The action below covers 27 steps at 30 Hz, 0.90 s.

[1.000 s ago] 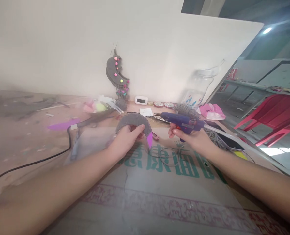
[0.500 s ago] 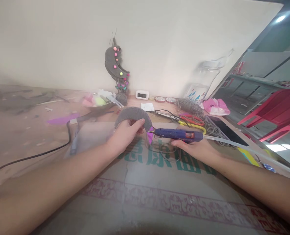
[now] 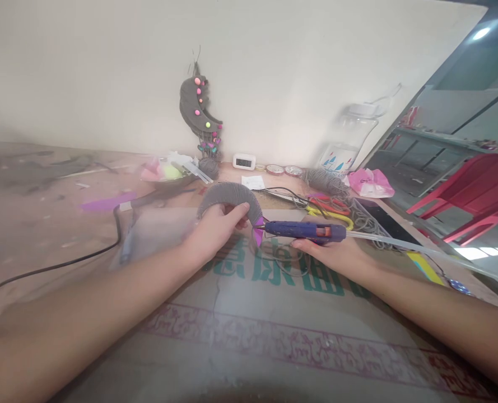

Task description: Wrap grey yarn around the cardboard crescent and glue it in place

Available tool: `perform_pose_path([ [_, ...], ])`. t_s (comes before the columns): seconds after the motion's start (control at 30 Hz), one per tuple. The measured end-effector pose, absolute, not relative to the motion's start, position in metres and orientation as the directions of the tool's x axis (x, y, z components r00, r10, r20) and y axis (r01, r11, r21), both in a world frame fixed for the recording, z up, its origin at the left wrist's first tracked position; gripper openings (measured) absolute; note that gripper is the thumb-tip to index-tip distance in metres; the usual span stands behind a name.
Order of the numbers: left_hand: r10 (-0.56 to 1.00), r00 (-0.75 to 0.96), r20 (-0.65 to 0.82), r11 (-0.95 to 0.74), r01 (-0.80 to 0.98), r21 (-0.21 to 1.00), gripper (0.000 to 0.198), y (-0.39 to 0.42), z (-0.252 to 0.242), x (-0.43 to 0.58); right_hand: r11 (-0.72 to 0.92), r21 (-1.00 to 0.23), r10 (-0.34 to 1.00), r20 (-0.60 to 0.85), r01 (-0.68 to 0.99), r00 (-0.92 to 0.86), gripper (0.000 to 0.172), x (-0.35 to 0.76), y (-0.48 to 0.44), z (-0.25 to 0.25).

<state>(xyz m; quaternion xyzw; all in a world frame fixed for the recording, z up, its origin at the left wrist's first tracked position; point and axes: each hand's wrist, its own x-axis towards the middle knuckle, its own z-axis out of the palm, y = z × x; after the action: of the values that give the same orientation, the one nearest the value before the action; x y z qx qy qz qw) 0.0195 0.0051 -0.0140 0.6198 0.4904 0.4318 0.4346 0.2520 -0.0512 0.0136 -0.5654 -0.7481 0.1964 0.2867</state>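
Observation:
A crescent shape wrapped in grey yarn [image 3: 232,195] arches over the table, with a bare purple tip [image 3: 258,232] at its right end. My left hand [image 3: 220,225] pinches the crescent along its inner edge, thumb on the front. In my right hand [image 3: 330,250] lies a dark blue hot glue gun [image 3: 301,230], its nozzle pointing left at the purple tip, at or very near it. A long clear glue stick [image 3: 394,242] sticks out of the gun's back. Most fingers of my right hand are hidden behind the gun.
Behind the hands are scissors with yellow and red handles [image 3: 333,217], a grey yarn skein [image 3: 324,183], a white digital clock [image 3: 244,162] and a clear bottle [image 3: 349,137]. A decorated grey crescent [image 3: 192,106] leans on the wall. A black cable [image 3: 55,263] runs at left.
The glue gun and my right hand have shifted very slightly left. The crescent stays in my left hand, almost unmoved.

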Motion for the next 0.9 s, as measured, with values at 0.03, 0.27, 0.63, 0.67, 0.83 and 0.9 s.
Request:
perform_pose_path([
  [0.03, 0.983, 0.147, 0.107, -0.141, 0.242, 0.96, 0.047, 0.005, -0.0139, 0.0193, 0.283, -0.612, 0.958, 0.212, 0.738, -0.192, 0.025, 0.2523, -0.051, 0.0133],
  [0.27, 0.983, 0.143, 0.113, -0.144, 0.236, 0.961, 0.046, 0.0039, -0.012, 0.0194, 0.272, -0.598, 0.961, 0.209, 0.754, -0.18, 0.027, 0.2529, -0.0508, 0.0129],
  [0.63, 0.981, 0.157, 0.117, -0.144, 0.175, 0.974, 0.043, 0.0052, -0.0142, 0.0203, 0.248, -0.579, 0.962, 0.238, 0.776, -0.13, 0.027, 0.2559, -0.0502, 0.0123],
  [0.67, 0.981, 0.159, 0.113, -0.141, 0.175, 0.974, 0.043, 0.0052, -0.0142, 0.0202, 0.243, -0.578, 0.963, 0.242, 0.779, -0.12, 0.027, 0.2562, -0.0502, 0.0121],
  [0.83, 0.983, 0.153, 0.1, -0.126, 0.168, 0.978, 0.043, 0.005, -0.0131, 0.0206, 0.232, -0.579, 0.962, 0.256, 0.782, -0.096, 0.027, 0.2555, -0.0509, 0.0126],
  [0.9, 0.981, 0.161, 0.103, -0.13, 0.162, 0.978, 0.043, 0.0056, -0.0135, 0.0206, 0.232, -0.583, 0.961, 0.26, 0.778, -0.092, 0.026, 0.2548, -0.051, 0.0132],
])
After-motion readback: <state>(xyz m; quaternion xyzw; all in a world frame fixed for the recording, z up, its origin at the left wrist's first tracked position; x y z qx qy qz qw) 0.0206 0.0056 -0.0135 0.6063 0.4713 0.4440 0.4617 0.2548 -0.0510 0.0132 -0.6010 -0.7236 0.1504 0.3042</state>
